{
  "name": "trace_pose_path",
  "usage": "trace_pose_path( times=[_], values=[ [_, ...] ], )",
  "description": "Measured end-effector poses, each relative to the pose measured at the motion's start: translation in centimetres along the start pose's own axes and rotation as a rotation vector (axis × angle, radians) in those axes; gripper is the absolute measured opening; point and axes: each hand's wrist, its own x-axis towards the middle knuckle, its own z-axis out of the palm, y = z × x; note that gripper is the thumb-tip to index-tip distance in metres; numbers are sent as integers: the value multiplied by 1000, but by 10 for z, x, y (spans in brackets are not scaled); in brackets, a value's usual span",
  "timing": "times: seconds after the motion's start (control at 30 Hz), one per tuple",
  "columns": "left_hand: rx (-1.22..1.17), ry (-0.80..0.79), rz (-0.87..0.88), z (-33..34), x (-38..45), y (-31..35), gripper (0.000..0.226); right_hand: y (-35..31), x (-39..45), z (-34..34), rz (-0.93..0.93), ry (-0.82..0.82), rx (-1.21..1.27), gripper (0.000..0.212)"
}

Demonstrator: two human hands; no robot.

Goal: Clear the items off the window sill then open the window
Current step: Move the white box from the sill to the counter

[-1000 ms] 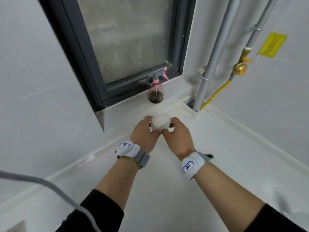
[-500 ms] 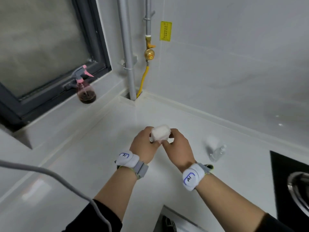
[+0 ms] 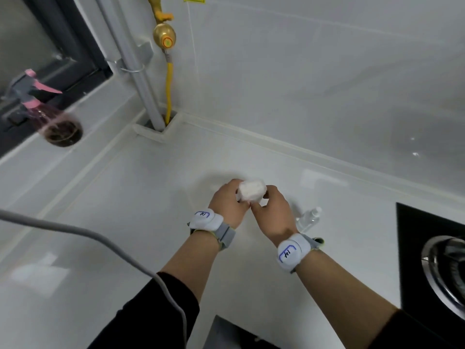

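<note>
- The left hand [image 3: 230, 204] and right hand [image 3: 273, 214] are closed together on a small white bundle [image 3: 251, 191], fingers pinching it from either side; whether it is cloth or tissue cannot be told.
- A second ago the same two-handed grip sat just in front of the window sill [image 3: 83, 127]; now it hangs over the middle of the white tabletop [image 3: 113, 222], well apart from the sill.
- So this item has left the sill, and I judge the step in hand to be setting it down on the tabletop, near the small clear bottle [image 3: 309, 219] lying just right of the right hand.
- The pink spray bottle [image 3: 54, 119] stands on the sill against the dark window frame [image 3: 83, 59], blurred at the left edge of the view.
- That bottle probably has to come off before the window can be opened, so the clearing looks unfinished.
</note>
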Motion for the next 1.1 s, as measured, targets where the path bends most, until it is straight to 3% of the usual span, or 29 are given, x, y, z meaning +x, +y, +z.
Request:
trace_pose_path(
  times=[0.27, 0.43, 0.6, 0.73, 0.83, 0.9, 1.1],
  values=[
    [45, -77, -65, 55, 47, -19, 31, 41, 39, 10, 182, -29, 51, 41],
    [93, -163, -90, 74, 56, -30, 29, 52, 41, 12, 192, -20, 40, 29],
    [149, -225, -113, 79, 58, -33, 32, 56, 41, 13, 247, -64, 27, 30],
    [157, -239, -134, 68, 54, -32, 39, 50, 37, 13, 248, -27, 38, 26],
    [125, -195, -145, 50, 44, -32, 62, 42, 27, 9, 247, 37, 18, 43],
    [122, -172, -139, 28, 35, -31, 62, 30, 18, 7, 226, 87, -26, 53],
    [110, -48, -111, -36, 4, -28, 57, -18, -7, 12, 127, 161, -51, 44]
  ],
)
